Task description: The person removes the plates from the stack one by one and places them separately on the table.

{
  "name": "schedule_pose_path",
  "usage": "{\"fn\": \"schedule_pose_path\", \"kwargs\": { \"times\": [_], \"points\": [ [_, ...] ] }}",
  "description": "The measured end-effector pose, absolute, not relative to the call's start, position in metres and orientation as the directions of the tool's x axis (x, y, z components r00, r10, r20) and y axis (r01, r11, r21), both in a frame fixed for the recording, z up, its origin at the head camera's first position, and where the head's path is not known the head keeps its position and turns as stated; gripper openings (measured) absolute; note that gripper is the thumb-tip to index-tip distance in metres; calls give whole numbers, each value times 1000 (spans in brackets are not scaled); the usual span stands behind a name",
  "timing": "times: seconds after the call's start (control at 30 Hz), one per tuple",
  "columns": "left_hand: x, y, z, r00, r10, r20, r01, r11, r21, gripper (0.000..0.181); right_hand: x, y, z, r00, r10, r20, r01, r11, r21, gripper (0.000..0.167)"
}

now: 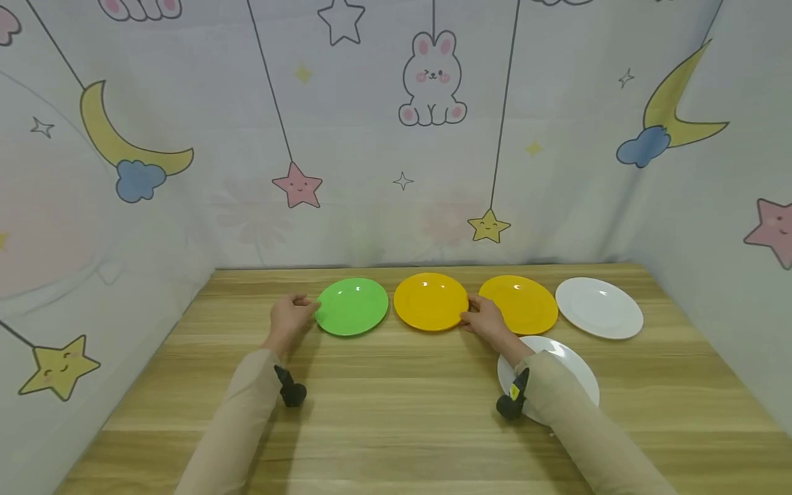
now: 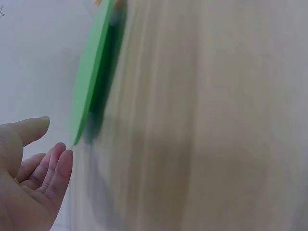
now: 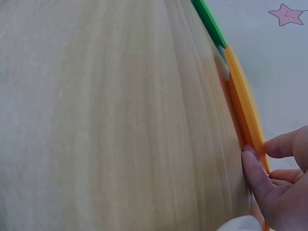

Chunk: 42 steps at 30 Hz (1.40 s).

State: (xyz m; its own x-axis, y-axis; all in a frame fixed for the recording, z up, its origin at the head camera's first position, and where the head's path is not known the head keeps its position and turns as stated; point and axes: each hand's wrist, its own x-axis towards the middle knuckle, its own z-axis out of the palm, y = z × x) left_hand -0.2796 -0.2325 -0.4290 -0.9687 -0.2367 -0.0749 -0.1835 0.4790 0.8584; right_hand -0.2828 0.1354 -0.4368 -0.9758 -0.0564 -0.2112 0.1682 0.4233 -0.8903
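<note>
A green plate (image 1: 351, 307) lies left in the row on the table. My left hand (image 1: 292, 317) is beside its left rim; in the left wrist view that hand (image 2: 33, 178) has thumb and fingers parted, a small gap from the green plate's edge (image 2: 89, 77). To the right of the green plate is a yellow plate (image 1: 430, 301). My right hand (image 1: 485, 320) pinches its right rim; in the right wrist view the right hand (image 3: 281, 178) has fingers on both sides of the yellow plate's edge (image 3: 246, 103). A second yellow plate (image 1: 522, 306) sits just beyond that hand.
A white plate (image 1: 599, 308) ends the row at the right. Nearer, another white plate (image 1: 572, 364) lies partly under the right forearm. Behind the wooden table (image 1: 396, 419) hangs a patterned cloth (image 1: 371, 234), which also covers both sides.
</note>
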Motion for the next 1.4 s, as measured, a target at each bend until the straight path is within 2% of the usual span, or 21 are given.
{"fn": "schedule_pose_path", "kwargs": {
  "times": [0.23,0.6,0.9,1.4],
  "points": [
    [-289,-216,-418,-981,-196,0,-107,539,836,52,-284,135,-438,-978,-66,-200,154,419,-895,56],
    [-295,-174,-420,-992,-119,35,-39,567,823,54,-284,136,-438,-977,-64,-203,160,410,-898,57],
    [-295,-143,-419,-998,-56,10,-21,525,851,52,-285,136,-440,-980,-73,-186,141,406,-903,57],
    [-301,-110,-420,-999,15,-43,-27,571,820,59,-283,136,-438,-982,-74,-176,131,414,-901,56]
  ]
}}
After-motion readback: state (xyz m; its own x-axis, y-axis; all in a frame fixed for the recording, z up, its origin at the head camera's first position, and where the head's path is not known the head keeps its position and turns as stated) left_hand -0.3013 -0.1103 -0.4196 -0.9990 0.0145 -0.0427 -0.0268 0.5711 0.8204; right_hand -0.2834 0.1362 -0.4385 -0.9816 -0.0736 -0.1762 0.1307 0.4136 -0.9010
